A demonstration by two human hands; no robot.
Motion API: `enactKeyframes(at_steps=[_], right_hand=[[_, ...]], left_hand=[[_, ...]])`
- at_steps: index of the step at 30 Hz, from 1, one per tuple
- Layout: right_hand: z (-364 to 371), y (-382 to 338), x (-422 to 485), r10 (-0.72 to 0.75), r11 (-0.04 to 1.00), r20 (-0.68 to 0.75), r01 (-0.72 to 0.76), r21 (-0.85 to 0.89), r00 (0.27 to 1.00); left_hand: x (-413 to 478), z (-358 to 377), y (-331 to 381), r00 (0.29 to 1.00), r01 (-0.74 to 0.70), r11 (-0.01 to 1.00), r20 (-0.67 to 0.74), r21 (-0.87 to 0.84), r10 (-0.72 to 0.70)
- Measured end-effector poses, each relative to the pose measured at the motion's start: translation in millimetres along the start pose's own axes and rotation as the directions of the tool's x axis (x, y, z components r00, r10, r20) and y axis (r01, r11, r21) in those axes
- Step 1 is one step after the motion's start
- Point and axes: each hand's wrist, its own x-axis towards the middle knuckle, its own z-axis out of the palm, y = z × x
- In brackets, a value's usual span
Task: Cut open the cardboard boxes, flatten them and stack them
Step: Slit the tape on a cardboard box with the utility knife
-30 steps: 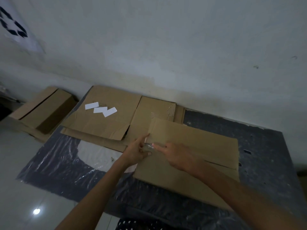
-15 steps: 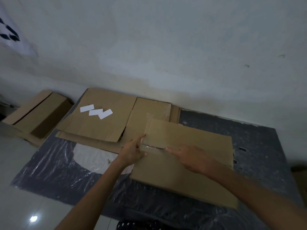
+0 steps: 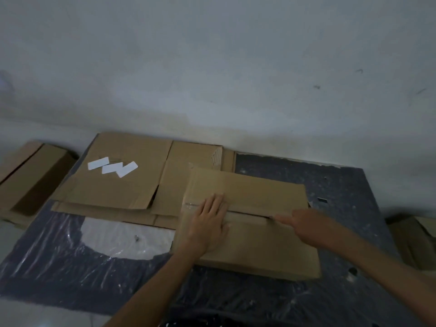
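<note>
A closed brown cardboard box (image 3: 259, 246) lies flat on a dark plastic sheet (image 3: 342, 185). A taped seam (image 3: 247, 212) runs along the middle of its top. My left hand (image 3: 208, 223) lies flat on the box with straight fingers, pressing near the left end of the seam. My right hand (image 3: 306, 227) is at the seam's right part, fingers curled round a small cutter (image 3: 272, 217). Only the cutter's tip shows, and it sits in the seam. Left of the tip the seam gapes as a dark slit.
Flattened cardboard sheets (image 3: 118, 185) lie behind and to the left, with three white labels (image 3: 112, 166) on top. An open box (image 3: 30, 178) sits at the far left on the floor. More brown cardboard (image 3: 415, 241) shows at the right edge. A wall rises behind.
My right hand has drawn the cutter rightward along the seam, which now gapes behind it. My left hand went from pinching the seam's left end to lying flat on the box.
</note>
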Motion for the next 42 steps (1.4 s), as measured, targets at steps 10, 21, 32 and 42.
enactKeyframes(at_steps=[10, 21, 32, 42], right_hand=[[11.7, 68.2, -38.9, 0.074, 0.989, 0.131, -0.056, -0.139, 0.989], [37.1, 95.1, -37.6, -0.105, 0.974, -0.266, 0.046, -0.222, 0.958], [70.4, 123.5, -49.4, -0.093, 0.991, -0.282, 0.062, -0.118, 0.955], [90.9, 89.6, -49.1, 0.051, 0.999, -0.299, -0.046, 0.025, 0.953]], left_hand=[[-3.2, 15.4, -11.7, 0.997, -0.066, 0.995, -0.043, 0.079, 0.069], [17.8, 7.8, 49.9, 0.966, -0.242, 0.968, -0.114, -0.071, 0.233], [8.7, 36.7, 37.5, 0.937, -0.285, 0.957, -0.226, -0.056, 0.266], [79.1, -15.6, 110.7, 0.948, -0.314, 0.949, 0.061, 0.014, 0.313]])
